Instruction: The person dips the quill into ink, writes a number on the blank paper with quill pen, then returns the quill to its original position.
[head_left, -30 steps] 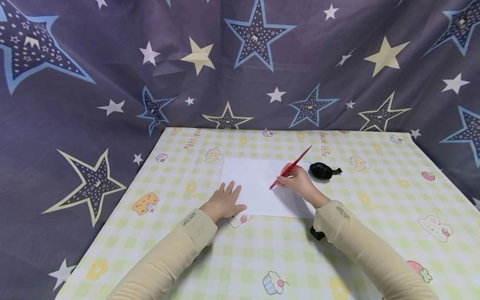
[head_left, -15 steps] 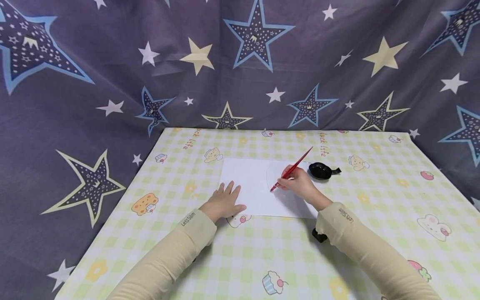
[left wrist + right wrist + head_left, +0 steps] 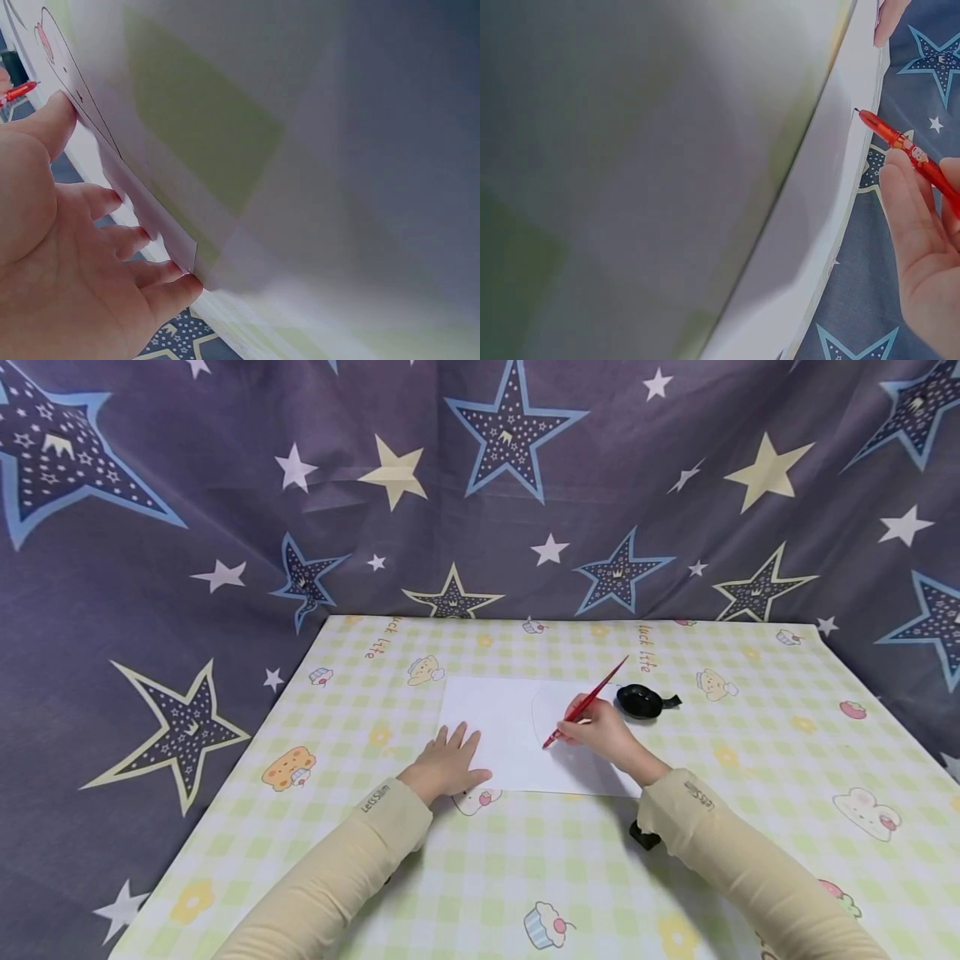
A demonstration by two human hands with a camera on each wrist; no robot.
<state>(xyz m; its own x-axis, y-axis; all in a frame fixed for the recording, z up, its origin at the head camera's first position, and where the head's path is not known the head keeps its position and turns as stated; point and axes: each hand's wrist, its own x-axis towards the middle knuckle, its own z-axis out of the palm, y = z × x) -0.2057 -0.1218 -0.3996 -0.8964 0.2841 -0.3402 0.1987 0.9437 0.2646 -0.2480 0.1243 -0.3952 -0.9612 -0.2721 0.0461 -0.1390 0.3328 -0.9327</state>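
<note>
A white sheet of paper (image 3: pixel 510 710) lies on the table, with a thin curved line drawn near its middle. My right hand (image 3: pixel 600 727) pinches a slim red pen (image 3: pixel 592 697), its tip at the lower end of that line. The right wrist view shows the red pen (image 3: pixel 900 139) with a small printed figure on its barrel and a dark, fine point. Spread over the lower left edge of the sheet, my left hand (image 3: pixel 446 762) rests with straight fingers. In the left wrist view the fingertips of the left hand (image 3: pixel 97 247) touch the paper's edge.
A small black pan-shaped object (image 3: pixel 640 702) with a short handle stands just beyond the sheet's upper right corner. Another black object (image 3: pixel 645 837) shows beneath the right sleeve. The tablecloth (image 3: pixel 465 877) is green-checked, and a dark star-patterned curtain (image 3: pixel 480 543) hangs behind the table.
The right hand and pen have shifted slightly down and to the right over the paper, and the curved line reaches further down. The left hand stays in place.
</note>
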